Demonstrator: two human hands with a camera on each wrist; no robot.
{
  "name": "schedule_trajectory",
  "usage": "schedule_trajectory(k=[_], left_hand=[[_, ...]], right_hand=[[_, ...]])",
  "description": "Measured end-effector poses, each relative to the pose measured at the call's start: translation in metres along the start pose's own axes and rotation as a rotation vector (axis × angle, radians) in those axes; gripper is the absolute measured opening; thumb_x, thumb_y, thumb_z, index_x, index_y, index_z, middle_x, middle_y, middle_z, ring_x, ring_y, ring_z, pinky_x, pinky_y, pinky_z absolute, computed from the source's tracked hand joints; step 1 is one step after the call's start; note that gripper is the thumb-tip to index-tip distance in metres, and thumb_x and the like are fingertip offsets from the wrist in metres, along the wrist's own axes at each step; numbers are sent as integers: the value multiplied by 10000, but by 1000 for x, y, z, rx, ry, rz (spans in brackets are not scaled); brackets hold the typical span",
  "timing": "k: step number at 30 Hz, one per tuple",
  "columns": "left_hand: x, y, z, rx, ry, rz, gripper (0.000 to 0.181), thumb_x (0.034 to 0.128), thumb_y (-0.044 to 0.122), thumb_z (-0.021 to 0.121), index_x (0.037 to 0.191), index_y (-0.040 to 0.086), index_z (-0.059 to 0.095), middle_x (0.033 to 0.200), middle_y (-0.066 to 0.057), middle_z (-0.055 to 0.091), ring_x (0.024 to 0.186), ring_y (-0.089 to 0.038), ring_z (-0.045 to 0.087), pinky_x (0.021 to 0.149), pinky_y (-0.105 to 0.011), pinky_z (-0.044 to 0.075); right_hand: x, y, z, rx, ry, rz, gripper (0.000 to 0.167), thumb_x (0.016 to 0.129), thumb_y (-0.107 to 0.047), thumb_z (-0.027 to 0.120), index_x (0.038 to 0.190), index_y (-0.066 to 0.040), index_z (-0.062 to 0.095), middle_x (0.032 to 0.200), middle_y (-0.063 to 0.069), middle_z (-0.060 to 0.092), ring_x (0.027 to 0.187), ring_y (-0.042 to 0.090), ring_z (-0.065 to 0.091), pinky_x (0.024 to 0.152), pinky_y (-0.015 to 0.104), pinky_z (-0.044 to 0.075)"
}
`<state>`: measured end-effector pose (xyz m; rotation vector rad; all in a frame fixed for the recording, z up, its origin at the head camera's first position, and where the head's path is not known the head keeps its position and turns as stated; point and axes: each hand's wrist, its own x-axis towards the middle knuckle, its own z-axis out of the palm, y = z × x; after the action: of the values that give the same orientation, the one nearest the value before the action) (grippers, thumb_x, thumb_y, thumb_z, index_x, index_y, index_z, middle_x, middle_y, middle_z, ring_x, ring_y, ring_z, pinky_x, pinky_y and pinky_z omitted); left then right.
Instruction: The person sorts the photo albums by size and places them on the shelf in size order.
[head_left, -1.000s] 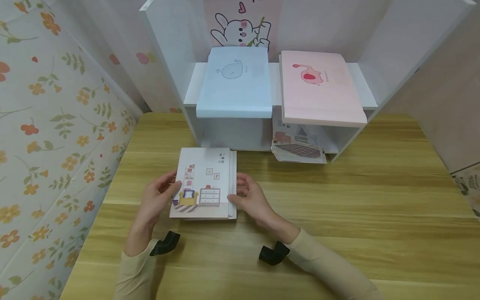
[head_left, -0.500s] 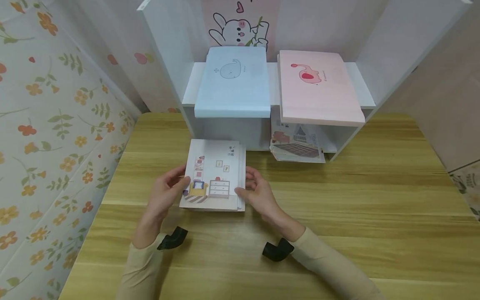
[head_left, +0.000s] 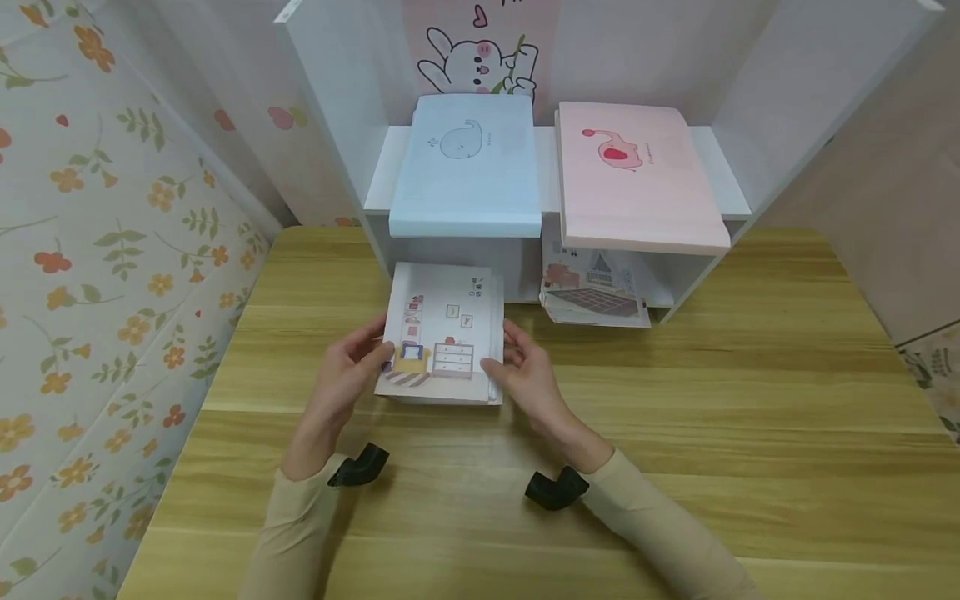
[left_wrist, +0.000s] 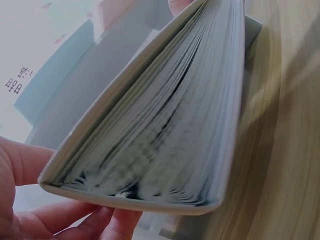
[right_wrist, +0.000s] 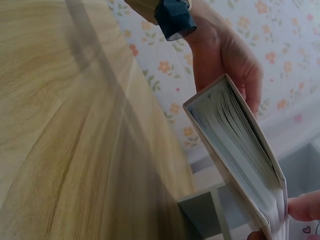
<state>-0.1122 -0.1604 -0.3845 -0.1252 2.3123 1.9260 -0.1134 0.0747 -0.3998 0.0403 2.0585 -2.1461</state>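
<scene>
Both hands hold a thick white album with a drawn armchair and chest of drawers on its cover. Its left edge is gripped by my left hand, thumb on top and fingers underneath. At the opposite edge my right hand pinches it, thumb over the cover. In the left wrist view the album shows its fanned page ends. The right wrist view has the album tilted off the wooden table. The album's far edge is at the mouth of the shelf's lower left compartment.
A white shelf unit stands at the back of the wooden table. On its upper board lie a blue album and a pink album, both overhanging the front. Another illustrated album sticks out of the lower right compartment.
Both hands have carried the white album forward and to the right, from the table in front of the shelf to the lower left compartment's mouth. The other albums have stayed put.
</scene>
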Motion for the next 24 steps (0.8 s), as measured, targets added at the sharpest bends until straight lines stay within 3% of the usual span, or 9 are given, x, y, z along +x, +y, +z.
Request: schedule_trajectory(k=[8,18,24], left_hand=[[12,-1,12,-100,-20,69,508,912,-27,523,1402,-17,389,1393,-155,432,1068,-218,471,815,-166,420],[26,6,31,-145,3,61,537,931,-30,473,1438,-24,296,1443,-165,368,1155,-232,435,825,-162,417],[38,11,44,-127,52,82,559,927,-23,472,1446,-26,264,1481,-176,298,1258,-234,389,971,-306,384]], right_hand=[[9,3,-4,68,45,-27,680,817,145,585,1417,92,272,1243,243,453,1073,313,544,732,173,499],[21,11,0,249,220,-78,594,861,112,568,1404,66,332,1323,256,464,1184,294,502,749,183,507],[28,10,4,288,307,-84,546,854,114,574,1367,80,390,1294,271,494,1165,291,517,759,188,505]])
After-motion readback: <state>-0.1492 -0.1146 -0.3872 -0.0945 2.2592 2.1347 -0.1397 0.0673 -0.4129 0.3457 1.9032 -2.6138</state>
